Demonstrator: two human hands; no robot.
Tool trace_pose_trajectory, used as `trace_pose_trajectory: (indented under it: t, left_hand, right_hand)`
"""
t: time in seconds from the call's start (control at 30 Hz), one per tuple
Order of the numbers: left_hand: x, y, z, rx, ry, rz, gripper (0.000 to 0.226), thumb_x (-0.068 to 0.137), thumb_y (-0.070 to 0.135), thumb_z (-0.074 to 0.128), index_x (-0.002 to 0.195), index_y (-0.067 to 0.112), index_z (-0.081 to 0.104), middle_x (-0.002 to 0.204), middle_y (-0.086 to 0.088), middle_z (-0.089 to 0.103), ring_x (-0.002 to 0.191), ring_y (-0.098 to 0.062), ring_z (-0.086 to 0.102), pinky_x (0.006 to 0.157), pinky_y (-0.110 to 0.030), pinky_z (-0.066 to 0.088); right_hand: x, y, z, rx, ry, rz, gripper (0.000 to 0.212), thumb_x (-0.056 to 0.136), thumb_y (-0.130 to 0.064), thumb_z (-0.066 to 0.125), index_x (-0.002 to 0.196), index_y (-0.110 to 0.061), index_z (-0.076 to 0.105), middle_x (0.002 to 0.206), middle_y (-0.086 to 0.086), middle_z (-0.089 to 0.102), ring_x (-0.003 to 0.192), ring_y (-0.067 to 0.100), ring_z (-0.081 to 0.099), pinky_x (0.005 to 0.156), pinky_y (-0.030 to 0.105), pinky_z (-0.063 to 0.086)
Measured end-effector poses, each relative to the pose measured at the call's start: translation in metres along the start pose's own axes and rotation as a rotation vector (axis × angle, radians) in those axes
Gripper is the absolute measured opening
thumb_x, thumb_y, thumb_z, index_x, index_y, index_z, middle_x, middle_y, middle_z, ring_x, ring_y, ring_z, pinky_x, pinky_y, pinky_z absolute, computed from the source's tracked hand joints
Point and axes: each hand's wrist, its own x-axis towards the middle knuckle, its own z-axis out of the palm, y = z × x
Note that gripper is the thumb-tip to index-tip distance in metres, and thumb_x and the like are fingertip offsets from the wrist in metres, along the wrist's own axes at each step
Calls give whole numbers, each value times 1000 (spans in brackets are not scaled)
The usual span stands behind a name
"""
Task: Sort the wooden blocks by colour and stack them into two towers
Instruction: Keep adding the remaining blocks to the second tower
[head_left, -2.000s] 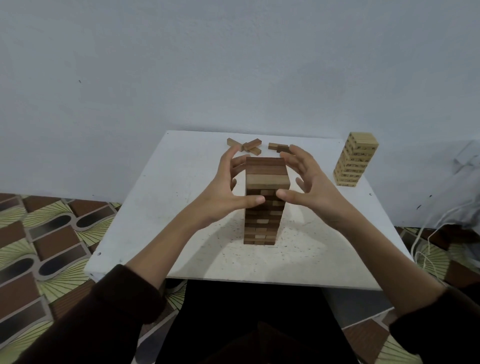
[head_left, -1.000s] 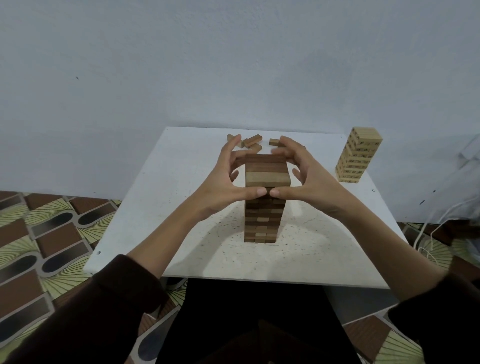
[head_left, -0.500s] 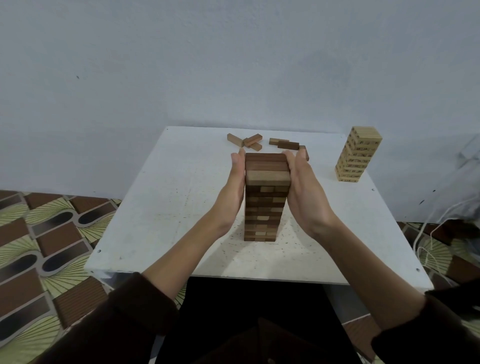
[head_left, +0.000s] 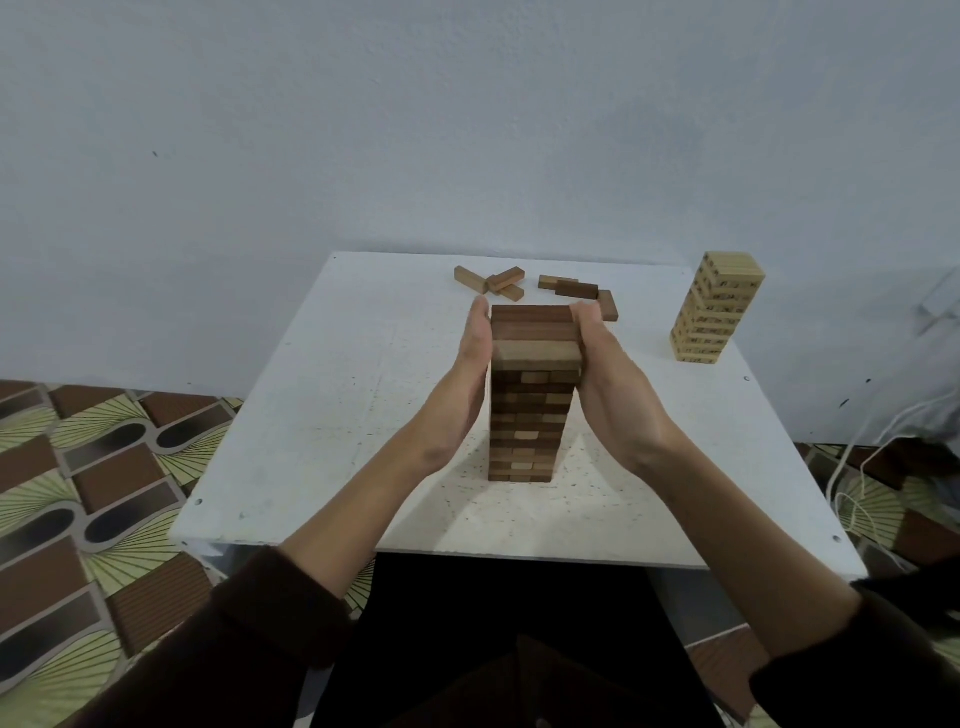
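A tall tower of brown wooden blocks (head_left: 527, 415) stands in the middle of the white table (head_left: 332, 405). My left hand (head_left: 462, 384) lies flat against the tower's left side with straight fingers. My right hand (head_left: 608, 384) presses flat against its right side in the same way. A shorter tower of pale blocks (head_left: 714, 306) stands at the table's far right. Several loose brown blocks lie at the table's far edge, one group on the left (head_left: 491, 281) and another on the right (head_left: 576, 291).
A pale wall rises behind the table. Patterned floor tiles (head_left: 88, 493) lie to the left. White cables (head_left: 857, 467) hang by the table's right side. My dark lap is under the front edge.
My hands went from curled fingertips around the tower's top to flat palms pressed against both its sides. The tower stands where it was.
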Motion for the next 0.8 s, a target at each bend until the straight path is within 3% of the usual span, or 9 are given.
trace_pose_trajectory:
  t: [0.03, 0.07, 0.13, 0.2, 0.33, 0.5, 0.8]
  left_hand:
    - [0, -2, -4, 20, -5, 18, 113, 64, 89, 45, 151, 29, 5, 160, 9, 9, 146, -7, 10, 121, -37, 10]
    - [-2, -2, -9, 69, -27, 26, 119, 57, 87, 57, 149, 33, 5, 159, 10, 8, 145, -5, 9, 120, -37, 12]
    - [-3, -3, -18, 158, -41, 32, 114, 51, 75, 73, 139, 45, 8, 155, 12, 18, 143, -2, 17, 120, -39, 16]
    - [0, -3, -24, 232, -64, 48, 111, 53, 60, 82, 136, 48, 9, 146, 15, 31, 139, -2, 26, 119, -40, 20]
    - [9, -4, -28, 245, -37, 47, 111, 59, 33, 82, 142, 40, 8, 133, 15, 40, 132, -3, 38, 117, -37, 27]
    - [13, -3, -28, 251, -18, 56, 111, 63, 25, 81, 145, 36, 8, 128, 10, 47, 125, -3, 46, 114, -39, 32]
    - [17, -6, -27, 227, -5, 72, 108, 63, 20, 78, 147, 30, 10, 118, 8, 51, 119, -4, 49, 113, -36, 34]
  right_hand:
    - [1, 1, -5, -18, -41, -1, 91, 79, -78, 42, 150, -27, 18, 157, -11, 19, 143, 5, 18, 118, 37, 13]
    - [1, 2, -11, -45, -64, -10, 97, 74, -75, 52, 150, -28, 15, 157, -11, 17, 142, 3, 15, 118, 39, 12]
    - [1, 0, -20, -103, -89, -40, 107, 65, -57, 69, 149, -30, 9, 155, -13, 19, 140, -3, 17, 116, 32, 14]
    - [2, 1, -27, -176, -128, -69, 113, 61, -43, 79, 148, -31, 8, 153, -11, 26, 140, 1, 21, 117, 33, 13]
    - [9, 2, -30, -260, -146, -87, 116, 59, -39, 83, 146, -37, 7, 146, -6, 35, 139, 9, 28, 118, 46, 17]
    - [13, 1, -28, -260, -126, -103, 114, 56, -44, 80, 144, -38, 8, 136, -9, 43, 135, 11, 36, 116, 49, 24]
    - [17, 4, -29, -280, -93, -104, 109, 64, -31, 80, 146, -35, 9, 129, -13, 48, 130, 11, 41, 114, 50, 27]
